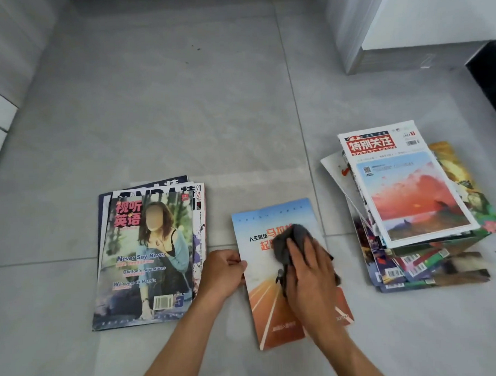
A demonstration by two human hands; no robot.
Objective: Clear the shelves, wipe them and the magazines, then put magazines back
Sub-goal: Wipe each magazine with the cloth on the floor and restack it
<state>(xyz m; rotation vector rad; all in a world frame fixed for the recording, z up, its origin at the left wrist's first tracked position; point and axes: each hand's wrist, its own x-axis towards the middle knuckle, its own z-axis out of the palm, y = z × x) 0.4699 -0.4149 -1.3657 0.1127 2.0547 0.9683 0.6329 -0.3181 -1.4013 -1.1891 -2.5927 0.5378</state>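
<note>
— What's going on down there on the floor [181, 119]?

— From the head view, a single magazine [275, 314] with a running-track cover lies flat on the grey tiles between two piles. The right hand [310, 281] lies on top of it with the fingers spread over a dark grey cloth [292, 242], pressing the cloth against the cover around the middle of the page.

— And the other one?

— The left hand [223, 270] is at the magazine's left edge, fingers curled, thumb and fingertips pinching that edge. So the two hands are apart, one on either side of the cover.

— Where are the rest of the magazines?

— A small left pile [147, 257] lies just beside the left hand, topped by an issue with a seated figure on the front and a barcode near the bottom. A taller, untidy right pile [412, 209] lies near the other side, its top issue showing a red sky under a red title block; the lower issues are fanned out at angles.

— Anything else about?

— A white cabinet corner [390, 25] stands at the far right, well apart from the piles.
</note>
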